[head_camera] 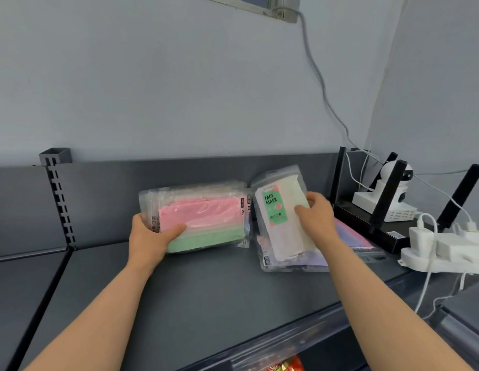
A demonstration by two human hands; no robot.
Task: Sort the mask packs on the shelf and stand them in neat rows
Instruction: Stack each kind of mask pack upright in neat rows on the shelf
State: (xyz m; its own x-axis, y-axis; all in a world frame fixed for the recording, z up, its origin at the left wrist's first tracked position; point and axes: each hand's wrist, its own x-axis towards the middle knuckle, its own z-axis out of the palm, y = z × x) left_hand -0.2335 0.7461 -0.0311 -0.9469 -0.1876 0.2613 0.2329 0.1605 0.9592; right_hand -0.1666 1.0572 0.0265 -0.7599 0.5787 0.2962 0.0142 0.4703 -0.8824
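A row of clear mask packs with pink and green masks (pixel 206 218) stands on its long edge against the back panel of the dark grey shelf (pixel 206 290). My left hand (pixel 150 236) grips the row's left end, thumb on the front pack. My right hand (pixel 317 218) holds a tilted white pack with a green "FACE MASK" label (pixel 280 218) by its right side. Under it lie more packs flat, purple and pink ones (pixel 351 236).
A black router (pixel 372 223) with upright antennas sits at the right, carrying a white camera (pixel 393 188). A white power strip (pixel 442 253) with chargers and cables lies further right. A slotted upright (pixel 60 204) divides the shelf at the left.
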